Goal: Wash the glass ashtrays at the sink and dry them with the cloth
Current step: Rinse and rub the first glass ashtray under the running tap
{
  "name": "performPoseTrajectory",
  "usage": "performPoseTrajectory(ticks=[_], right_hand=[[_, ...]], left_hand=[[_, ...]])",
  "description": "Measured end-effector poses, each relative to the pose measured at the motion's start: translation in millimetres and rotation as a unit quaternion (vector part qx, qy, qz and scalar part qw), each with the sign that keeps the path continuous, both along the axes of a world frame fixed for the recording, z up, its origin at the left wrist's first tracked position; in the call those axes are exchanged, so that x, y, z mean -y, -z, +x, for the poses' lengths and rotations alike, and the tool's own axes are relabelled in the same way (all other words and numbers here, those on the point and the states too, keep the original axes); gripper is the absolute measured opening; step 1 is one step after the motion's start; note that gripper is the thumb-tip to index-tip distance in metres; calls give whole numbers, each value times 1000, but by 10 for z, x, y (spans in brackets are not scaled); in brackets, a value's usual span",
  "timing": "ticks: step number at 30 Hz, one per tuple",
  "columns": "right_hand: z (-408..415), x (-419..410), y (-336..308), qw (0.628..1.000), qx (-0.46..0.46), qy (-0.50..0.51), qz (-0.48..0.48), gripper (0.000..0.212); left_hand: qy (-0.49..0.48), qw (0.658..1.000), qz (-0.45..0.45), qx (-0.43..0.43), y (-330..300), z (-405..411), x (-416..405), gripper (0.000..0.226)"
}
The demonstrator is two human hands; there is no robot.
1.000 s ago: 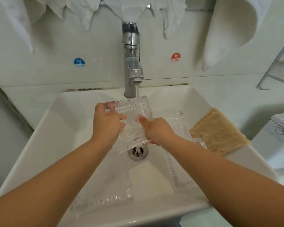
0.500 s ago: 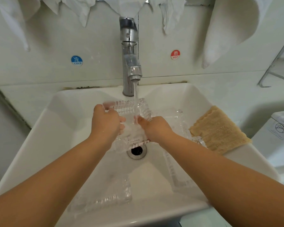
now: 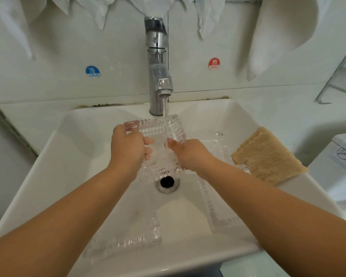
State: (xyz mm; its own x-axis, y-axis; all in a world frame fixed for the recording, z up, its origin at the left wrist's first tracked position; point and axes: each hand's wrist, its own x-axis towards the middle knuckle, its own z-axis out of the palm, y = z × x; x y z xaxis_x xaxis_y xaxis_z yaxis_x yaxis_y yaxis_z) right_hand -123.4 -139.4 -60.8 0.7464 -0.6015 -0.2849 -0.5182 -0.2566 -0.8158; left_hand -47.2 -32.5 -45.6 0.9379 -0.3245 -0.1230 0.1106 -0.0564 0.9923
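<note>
- Right now we hold a glass ashtray [image 3: 158, 128] tilted under the tap's stream [image 3: 165, 116], above the drain [image 3: 167, 182].
- Our left hand [image 3: 128, 148] grips its 9 o'clock edge; our right hand [image 3: 190, 153] grasps its 3 o'clock side.
- Two more ashtrays [image 3: 128, 234] lie in the sink [image 3: 54, 172]; the cloth [image 3: 268, 156] waits at 3 o'clock.
- Wet glass could slip from our grasp and chip those below.

Basin middle crowded: both forearms cross it, left hand [image 3: 128, 147] and right hand [image 3: 190, 154] grip a glass ashtray [image 3: 158, 129] under the faucet [image 3: 158, 64] stream. Near left floor taken by a second ashtray [image 3: 128, 236]; right wall by a third [image 3: 218, 206]. Tan cloth [image 3: 268, 156] covers right rim. Left slope of sink [image 3: 68, 156] open. Drain [image 3: 167, 182] exposed.
</note>
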Motion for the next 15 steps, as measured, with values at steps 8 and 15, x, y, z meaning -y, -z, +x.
performPoseTrajectory(ticks=[8,15], right_hand=[[-39,39,-65,990,7,-116,86,24],[-27,-16,-18,993,-16,-104,50,33]], left_hand=[[-15,1000,5,13,-64,118,-96,28],[-8,997,3,76,-116,51,-98,22]])
